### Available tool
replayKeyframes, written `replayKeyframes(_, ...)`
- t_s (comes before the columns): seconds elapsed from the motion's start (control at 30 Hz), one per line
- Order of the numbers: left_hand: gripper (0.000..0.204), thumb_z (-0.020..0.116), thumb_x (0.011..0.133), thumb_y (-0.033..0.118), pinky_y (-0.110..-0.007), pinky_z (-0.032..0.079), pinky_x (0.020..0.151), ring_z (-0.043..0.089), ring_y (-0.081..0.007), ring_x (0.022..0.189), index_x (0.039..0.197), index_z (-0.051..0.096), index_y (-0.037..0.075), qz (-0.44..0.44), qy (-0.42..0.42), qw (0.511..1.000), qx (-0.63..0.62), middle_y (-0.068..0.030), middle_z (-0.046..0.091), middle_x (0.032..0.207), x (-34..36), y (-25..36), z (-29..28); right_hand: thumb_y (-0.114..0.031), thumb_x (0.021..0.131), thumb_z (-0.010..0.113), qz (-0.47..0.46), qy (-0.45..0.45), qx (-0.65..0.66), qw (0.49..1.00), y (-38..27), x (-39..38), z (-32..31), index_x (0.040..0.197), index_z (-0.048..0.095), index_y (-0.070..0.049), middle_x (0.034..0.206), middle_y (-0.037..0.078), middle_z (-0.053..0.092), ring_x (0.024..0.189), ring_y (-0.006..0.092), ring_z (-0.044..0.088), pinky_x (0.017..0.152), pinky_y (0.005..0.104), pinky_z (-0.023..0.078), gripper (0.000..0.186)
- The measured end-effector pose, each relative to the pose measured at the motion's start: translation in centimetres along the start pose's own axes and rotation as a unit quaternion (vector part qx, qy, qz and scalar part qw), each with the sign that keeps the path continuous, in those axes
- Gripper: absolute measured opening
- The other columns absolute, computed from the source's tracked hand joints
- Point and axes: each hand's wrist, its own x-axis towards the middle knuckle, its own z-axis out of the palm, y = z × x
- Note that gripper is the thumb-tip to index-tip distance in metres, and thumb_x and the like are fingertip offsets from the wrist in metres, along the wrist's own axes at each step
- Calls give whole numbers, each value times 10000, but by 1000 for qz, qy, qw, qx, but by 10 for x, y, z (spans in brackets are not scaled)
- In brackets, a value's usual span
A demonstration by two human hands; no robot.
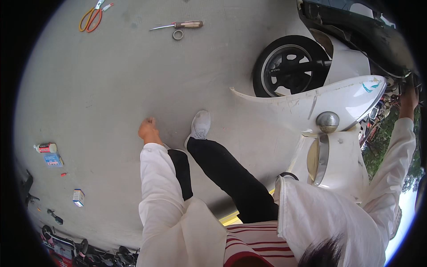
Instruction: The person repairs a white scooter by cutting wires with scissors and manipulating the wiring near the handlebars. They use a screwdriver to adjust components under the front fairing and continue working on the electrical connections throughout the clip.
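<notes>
My left hand (148,129) hangs low over the concrete floor beside my light sneaker (200,123), fingers curled; I cannot make out anything in them. At the far right my right hand (408,97) reaches to a dark part of the white scooter (338,162) among its fittings, fingers mostly hidden. The scooter's wheel (291,66) has a black tire and spoked rim. A curved white panel (307,100) runs below it, scuffed, with a round chrome piece (327,122) beneath.
Orange-handled scissors (92,20), a screwdriver (189,24) and a tape roll (178,34) lie on the floor at the top. A bottle (46,147), blue box (53,160) and small box (78,197) lie at left. More vehicles (71,249) stand bottom left.
</notes>
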Motion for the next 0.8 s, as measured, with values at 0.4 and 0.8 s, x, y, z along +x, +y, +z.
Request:
replayKeyframes(0.4,129,613,923,78,-299,572,818,653,-163,848,1025,600,0,126,-433,870,-199,-72,638,936,-587,331,80,-73,858,697,298,138,596,733,-70,-24,-47,1122,669,-6,727,-40,596,581,21,459,519,200,384,273)
replayKeyframes(0.8,209,621,906,60,-269,575,668,649,-159,795,1082,598,-51,114,-506,839,-163,-87,636,924,-797,359,349,-13,850,683,312,71,638,700,-66,-23,-54,1040,634,17,957,25,680,717,40,503,658,195,448,199)
